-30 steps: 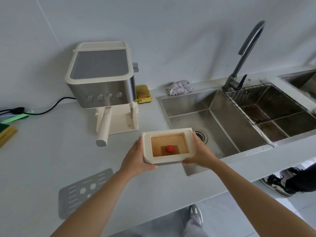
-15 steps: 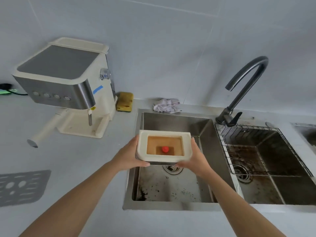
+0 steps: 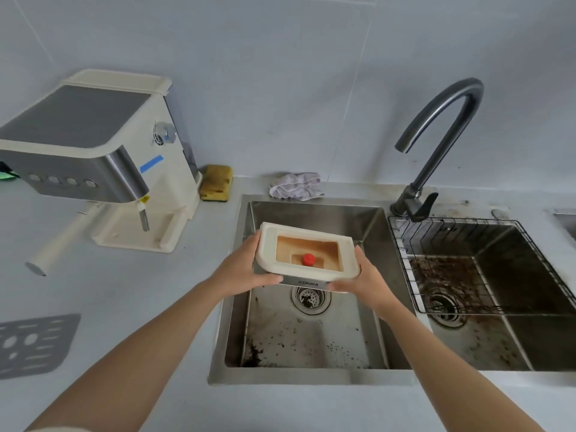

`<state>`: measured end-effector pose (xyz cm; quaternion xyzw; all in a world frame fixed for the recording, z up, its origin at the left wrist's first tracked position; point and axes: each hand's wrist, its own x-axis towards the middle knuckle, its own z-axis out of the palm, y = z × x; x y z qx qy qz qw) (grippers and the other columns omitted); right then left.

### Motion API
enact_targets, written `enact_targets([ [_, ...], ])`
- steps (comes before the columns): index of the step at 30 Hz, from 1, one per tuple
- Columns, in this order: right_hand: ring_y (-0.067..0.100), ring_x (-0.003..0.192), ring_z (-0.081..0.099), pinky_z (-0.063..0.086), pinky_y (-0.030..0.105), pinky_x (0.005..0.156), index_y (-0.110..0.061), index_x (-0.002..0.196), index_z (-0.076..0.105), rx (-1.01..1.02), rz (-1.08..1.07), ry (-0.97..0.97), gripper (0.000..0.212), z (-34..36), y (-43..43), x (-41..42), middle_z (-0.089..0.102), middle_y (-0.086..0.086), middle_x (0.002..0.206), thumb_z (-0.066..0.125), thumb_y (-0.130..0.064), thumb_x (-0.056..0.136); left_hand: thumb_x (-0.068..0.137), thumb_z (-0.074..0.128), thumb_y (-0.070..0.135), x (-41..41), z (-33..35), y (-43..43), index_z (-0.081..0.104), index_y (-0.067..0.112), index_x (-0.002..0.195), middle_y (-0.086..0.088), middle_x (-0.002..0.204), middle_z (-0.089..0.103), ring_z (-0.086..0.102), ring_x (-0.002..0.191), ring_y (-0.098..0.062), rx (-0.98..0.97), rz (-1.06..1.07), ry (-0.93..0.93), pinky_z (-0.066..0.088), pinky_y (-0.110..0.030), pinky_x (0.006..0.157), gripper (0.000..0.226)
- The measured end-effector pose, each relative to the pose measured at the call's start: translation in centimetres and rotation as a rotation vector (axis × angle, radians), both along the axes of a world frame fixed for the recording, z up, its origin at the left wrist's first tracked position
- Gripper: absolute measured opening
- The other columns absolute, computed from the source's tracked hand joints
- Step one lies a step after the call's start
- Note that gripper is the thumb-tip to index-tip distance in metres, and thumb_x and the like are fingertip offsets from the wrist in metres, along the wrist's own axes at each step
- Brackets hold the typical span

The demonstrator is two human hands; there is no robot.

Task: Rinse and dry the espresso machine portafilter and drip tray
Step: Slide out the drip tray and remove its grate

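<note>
Pale grey counter (image 3: 140, 300) under a pale tiled wall (image 3: 280, 88). At the back, against the wall, a yellow sponge (image 3: 216, 183) with a darker bottom layer. Near it to the right, a crumpled whitish cloth (image 3: 296, 186) just behind the sink. Steel double sink: left basin (image 3: 311, 213) speckled with dark grit, thickest in the near left corner, round strainer drain (image 3: 311, 299) in its floor; right basin (image 3: 530, 338) stained brown. Black wire rack (image 3: 452, 220) hanging in the far part of the right basin. Dark curved tap (image 3: 436, 132) rising behind the divide between the basins, spout arching left. Grey slotted plate (image 3: 34, 344) flat on the counter, far left.
</note>
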<state>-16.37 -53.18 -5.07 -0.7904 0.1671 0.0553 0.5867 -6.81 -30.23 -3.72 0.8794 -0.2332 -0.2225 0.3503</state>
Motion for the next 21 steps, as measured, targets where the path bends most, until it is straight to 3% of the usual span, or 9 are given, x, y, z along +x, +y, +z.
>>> enact_targets([
  [3,0.001,0.096,0.057,0.045,0.020,0.075,-0.027,0.123,0.045,0.034,0.002,0.010,0.084,0.3,-0.2,0.3,0.060,-0.015,0.103,0.079,-0.026,0.046,0.077,0.073,0.030,0.1,0.8,-0.5,0.014,0.025,0.147,0.005,0.148,0.034,0.035,0.134,-0.014,0.009,0.008,-0.015,0.034,-0.031,0.104,0.091],
  [6,0.000,0.092,0.057,0.044,0.017,0.072,-0.031,0.113,0.051,0.092,-0.012,0.018,0.069,0.5,-0.3,0.7,0.061,-0.016,0.098,0.076,-0.021,0.050,0.080,0.070,0.030,0.4,1.4,-0.9,0.015,0.022,0.147,0.003,0.149,0.033,0.034,0.135,-0.016,0.009,0.025,-0.023,0.032,-0.027,0.102,0.087],
  [10,0.003,0.089,0.060,0.045,0.011,0.063,-0.026,0.113,0.055,0.178,-0.027,0.023,0.065,0.1,-0.5,1.1,0.064,-0.012,0.098,0.076,-0.019,0.052,0.081,0.069,0.029,1.1,1.6,-1.3,0.024,0.021,0.144,0.003,0.139,0.043,0.044,0.117,-0.010,-0.018,0.060,-0.019,0.033,-0.020,0.089,0.078],
  [14,0.008,0.089,0.059,0.044,0.016,0.068,-0.027,0.107,0.057,0.235,-0.046,0.052,0.056,-0.3,-0.5,1.8,0.064,-0.007,0.098,0.075,-0.021,0.054,0.080,0.069,0.033,2.2,1.4,-1.5,0.031,0.024,0.140,0.006,0.128,0.050,0.049,0.110,-0.010,-0.058,0.078,-0.005,0.039,-0.022,0.086,0.071],
  [17,0.013,0.084,0.055,0.040,0.020,0.068,-0.017,0.110,0.058,0.263,-0.068,0.101,0.053,-0.9,-0.6,2.2,0.062,-0.002,0.095,0.078,-0.017,0.060,0.082,0.067,0.034,2.6,1.5,-1.8,0.034,0.022,0.138,0.008,0.118,0.050,0.047,0.104,-0.009,-0.070,0.100,-0.001,0.040,-0.023,0.085,0.066],
  [21,0.014,0.079,0.052,0.039,0.024,0.073,-0.016,0.092,0.060,0.324,-0.122,0.161,0.023,-1.3,-0.7,2.8,0.060,-0.001,0.085,0.072,-0.010,0.074,0.084,0.063,0.036,3.1,1.8,-2.4,0.033,0.021,0.139,0.008,0.114,0.049,0.048,0.101,-0.012,-0.070,0.143,0.034,0.040,-0.024,0.084,0.064],
])
